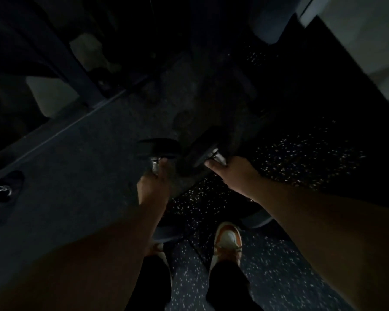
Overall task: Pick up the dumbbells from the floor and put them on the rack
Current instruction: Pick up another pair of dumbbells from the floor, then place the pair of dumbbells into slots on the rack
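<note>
**Two dumbbells gripped by the handles in a dim gym**

The person's left hand (153, 187) is closed around the metal handle of the left dumbbell (158, 149), with the thumb laid along the bar toward the dark round head. The right hand (229, 170) is wrapped the same way round the handle of the right dumbbell (203, 150), fingers curled under and out of sight. Only the far head of each weight shows; the near heads are hidden by the hands and wrists. The two far heads sit just beside each other, close to touching. Whether the weights rest on the floor or are already lifted off it cannot be told in this light.

These look like solid, stiff, heavy pieces: rubbery dark heads on a bright steel bar. The bar is the only sensible place to hold, at its middle, so neither end tips down. Bare steel can slip in a sweaty palm, so a full wrap is wise.

Taking the left dumbbell as the landmark: the speckled rubber floor (267, 277) lies below and to its right, a plainer grey mat (76, 176) spreads to its left, and the person's orange-and-white shoe (228, 241) stands below it. Dark slanted bars up and to its left may be the rack (76, 63), though it is too dark to be sure.
</note>
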Action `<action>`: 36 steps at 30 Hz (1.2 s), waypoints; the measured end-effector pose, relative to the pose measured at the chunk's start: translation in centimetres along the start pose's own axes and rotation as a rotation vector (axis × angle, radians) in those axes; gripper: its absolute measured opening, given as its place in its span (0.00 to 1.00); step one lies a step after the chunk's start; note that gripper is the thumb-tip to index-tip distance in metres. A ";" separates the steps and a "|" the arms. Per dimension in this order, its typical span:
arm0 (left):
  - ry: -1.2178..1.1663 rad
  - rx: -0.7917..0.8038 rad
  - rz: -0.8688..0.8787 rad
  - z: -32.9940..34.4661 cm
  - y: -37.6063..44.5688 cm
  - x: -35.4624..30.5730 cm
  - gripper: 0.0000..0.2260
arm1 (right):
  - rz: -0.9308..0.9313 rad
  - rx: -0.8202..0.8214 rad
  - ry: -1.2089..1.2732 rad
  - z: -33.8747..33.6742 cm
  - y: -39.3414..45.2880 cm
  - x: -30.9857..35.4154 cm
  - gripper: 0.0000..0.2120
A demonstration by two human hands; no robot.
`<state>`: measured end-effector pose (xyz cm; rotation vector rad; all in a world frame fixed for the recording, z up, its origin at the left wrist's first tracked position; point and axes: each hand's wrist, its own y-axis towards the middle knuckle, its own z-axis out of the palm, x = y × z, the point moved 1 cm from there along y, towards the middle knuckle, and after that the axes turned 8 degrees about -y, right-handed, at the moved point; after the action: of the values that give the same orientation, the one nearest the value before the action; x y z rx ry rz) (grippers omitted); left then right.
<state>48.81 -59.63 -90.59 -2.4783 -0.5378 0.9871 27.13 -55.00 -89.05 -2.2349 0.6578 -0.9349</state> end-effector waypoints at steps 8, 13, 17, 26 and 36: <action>-0.055 0.004 0.078 -9.9 -10.1 -14.9 0.37 | 0.110 -0.182 0.233 -13.3 -15.2 5.3 0.23; -0.208 0.123 0.104 -16.4 -19.7 -22.3 0.37 | 0.193 -0.282 0.446 -19.8 -27.1 6.9 0.25; -0.355 0.220 0.114 -19.5 -26.1 -26.0 0.34 | 0.279 -0.296 0.771 -22.5 -35.0 6.6 0.18; -0.278 0.512 0.256 -20.4 -37.4 -31.0 0.35 | 0.416 -0.692 0.717 -24.7 -50.6 3.2 0.31; -0.183 0.756 0.456 -15.1 -53.5 -32.1 0.28 | 0.645 -0.918 0.904 -20.9 -66.6 -7.3 0.30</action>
<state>27.41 -34.13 -35.66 -1.8479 0.3351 1.2914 20.21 -12.12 -33.90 -1.8630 2.4352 -1.4314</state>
